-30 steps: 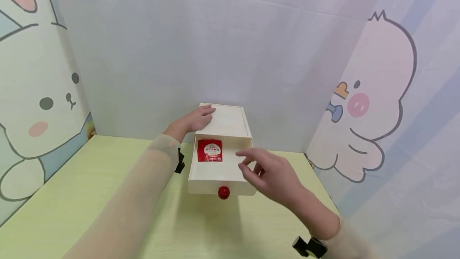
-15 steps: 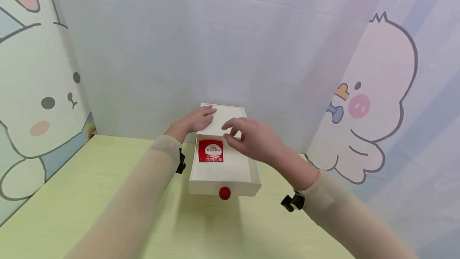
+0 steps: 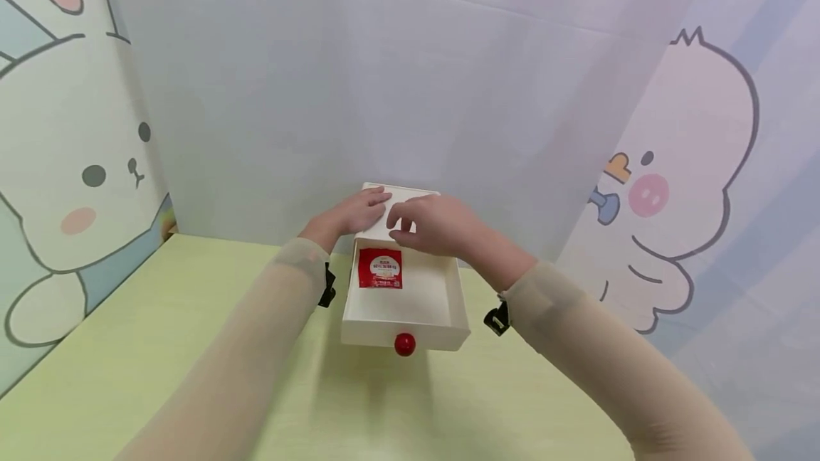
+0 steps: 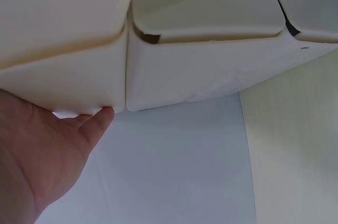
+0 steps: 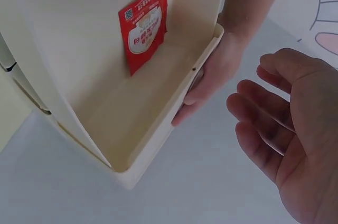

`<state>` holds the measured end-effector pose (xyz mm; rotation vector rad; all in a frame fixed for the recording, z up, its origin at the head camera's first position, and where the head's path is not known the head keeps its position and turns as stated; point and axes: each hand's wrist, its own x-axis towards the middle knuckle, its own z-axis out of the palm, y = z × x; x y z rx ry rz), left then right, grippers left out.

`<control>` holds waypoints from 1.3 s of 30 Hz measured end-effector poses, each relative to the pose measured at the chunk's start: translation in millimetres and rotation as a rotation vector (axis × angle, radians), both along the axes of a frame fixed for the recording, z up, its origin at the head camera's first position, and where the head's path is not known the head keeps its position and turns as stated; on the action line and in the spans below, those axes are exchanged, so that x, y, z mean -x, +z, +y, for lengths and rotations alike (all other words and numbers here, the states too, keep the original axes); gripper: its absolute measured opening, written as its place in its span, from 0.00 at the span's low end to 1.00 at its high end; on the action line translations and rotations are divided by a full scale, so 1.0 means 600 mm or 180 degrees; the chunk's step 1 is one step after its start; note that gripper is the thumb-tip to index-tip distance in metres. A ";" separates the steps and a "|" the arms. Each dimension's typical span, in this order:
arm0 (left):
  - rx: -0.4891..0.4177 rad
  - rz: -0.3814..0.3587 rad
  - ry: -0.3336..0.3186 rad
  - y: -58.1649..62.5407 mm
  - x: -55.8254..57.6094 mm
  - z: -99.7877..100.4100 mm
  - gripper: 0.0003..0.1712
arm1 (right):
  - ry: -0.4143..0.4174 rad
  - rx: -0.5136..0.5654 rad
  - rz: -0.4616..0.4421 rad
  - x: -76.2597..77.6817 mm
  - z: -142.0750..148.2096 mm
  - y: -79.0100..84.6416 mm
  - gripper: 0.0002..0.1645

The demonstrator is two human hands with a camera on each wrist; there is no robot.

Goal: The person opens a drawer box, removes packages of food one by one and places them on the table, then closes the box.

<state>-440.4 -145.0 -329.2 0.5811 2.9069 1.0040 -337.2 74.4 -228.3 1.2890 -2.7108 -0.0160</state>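
Observation:
A white drawer cabinet (image 3: 378,231) stands against the back curtain, its top drawer (image 3: 419,304) pulled out toward me. On the drawer's floor, at the left, lies a flat red packet (image 3: 381,268) with a white round label. A round red knob (image 3: 405,344) sits on the drawer front. My left hand (image 3: 355,212) rests on the cabinet's top at its left edge; in the left wrist view its thumb touches the side. Over the cabinet's top and the drawer's back end hovers my right hand (image 3: 438,223). Its fingers (image 5: 259,105) are loosely bent and hold nothing.
The pale green tabletop (image 3: 211,290) extends on both sides and in front. A plain pale curtain (image 3: 410,91) hangs close behind the cabinet. Printed side curtains show a rabbit (image 3: 51,198) at left and a chick (image 3: 692,126) at right. Lower drawers (image 4: 211,2) show beneath.
My right hand has moved back and left, from beside the drawer to over the cabinet's top. The left hand stays on the cabinet. Packet and drawer keep their places.

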 end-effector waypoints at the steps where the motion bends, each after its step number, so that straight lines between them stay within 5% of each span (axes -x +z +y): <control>1: -0.0009 -0.0017 0.0008 0.000 0.000 0.002 0.35 | -0.0021 -0.0082 -0.0029 0.003 -0.002 -0.001 0.11; 18: -0.0122 -0.0117 -0.0038 0.006 -0.009 0.003 0.36 | 0.0340 -0.0868 -0.0533 0.032 -0.046 -0.050 0.13; 22: -0.0112 -0.0121 -0.0023 0.006 -0.010 0.006 0.35 | 0.0177 -0.1083 -0.0789 0.028 -0.055 -0.056 0.16; 31: -0.0075 -0.0075 -0.0035 0.005 -0.005 0.008 0.35 | -0.0304 -0.1457 -0.1191 0.016 -0.063 -0.059 0.39; 39: -0.0097 -0.0149 0.0019 -0.003 -0.005 0.000 0.35 | -0.0445 -0.1941 -0.1060 0.008 -0.070 -0.067 0.48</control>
